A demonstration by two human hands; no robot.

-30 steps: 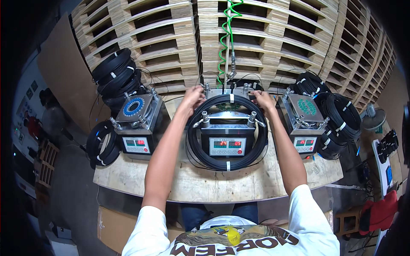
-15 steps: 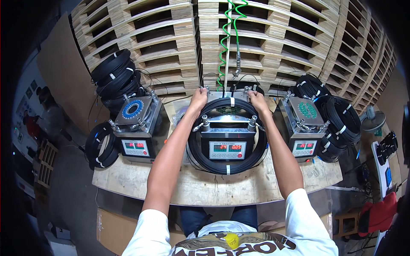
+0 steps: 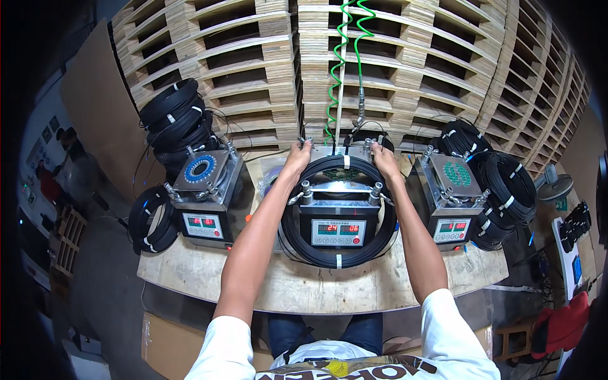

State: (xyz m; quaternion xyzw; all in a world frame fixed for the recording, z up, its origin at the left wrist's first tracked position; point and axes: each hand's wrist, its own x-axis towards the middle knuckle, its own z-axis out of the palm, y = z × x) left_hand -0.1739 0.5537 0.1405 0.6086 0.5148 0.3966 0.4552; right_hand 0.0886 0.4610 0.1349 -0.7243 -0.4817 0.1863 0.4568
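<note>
we half-curl our left hand [image 3: 298,158] and right hand [image 3: 385,161] at the far knobs [image 3: 308,142] of the middle machine [image 3: 339,204], likely for even leverage, though whether they grip we cannot tell, while the black coil [image 3: 311,256] rings the near display [image 3: 338,233], leaving it readable.

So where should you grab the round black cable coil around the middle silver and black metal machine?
Probably the lower curve of the round black cable coil, beside its lower white band, coming in from the front. There the slim ring bows out uncovered in front of the middle machine, which takes up its centre.
</note>
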